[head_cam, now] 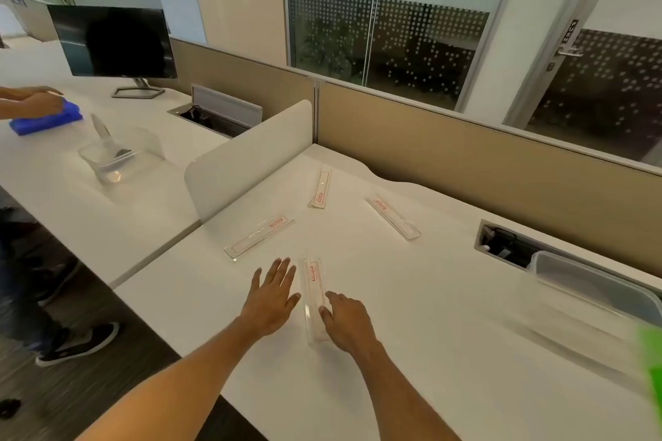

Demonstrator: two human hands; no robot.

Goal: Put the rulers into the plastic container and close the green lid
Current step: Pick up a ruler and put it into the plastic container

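Clear plastic with red print: four rulers flat on the white desk (447,297). Nearest ruler (314,301) lying lengthwise between the two hands, near end toward the desk's front edge. Left hand (274,297) palm down just left of it, fingers (283,270) straight, slightly fanned and resting flat on the desk, thumb tip reaching toward the ruler's left edge; contact with the ruler too close to call. Right hand (345,322) curled at the ruler's right edge, forefinger and thumb bent onto that edge and touching it, remaining fingers tucked under and hidden; no full pinch visible.

Beyond the left fingertips, second ruler (258,237) lying slantwise, well apart from the hand. Farther out, past both sets of fingertips, third ruler (320,189) near the desk's back edge. Out past the right fingertips and off to the right, fourth ruler (393,217), also slantwise. Far right of the right hand, plastic container (587,292) standing open on the desk, blurred. Green lid (650,365) at the picture's right margin, nearer than the container, cut off and heavily blurred.
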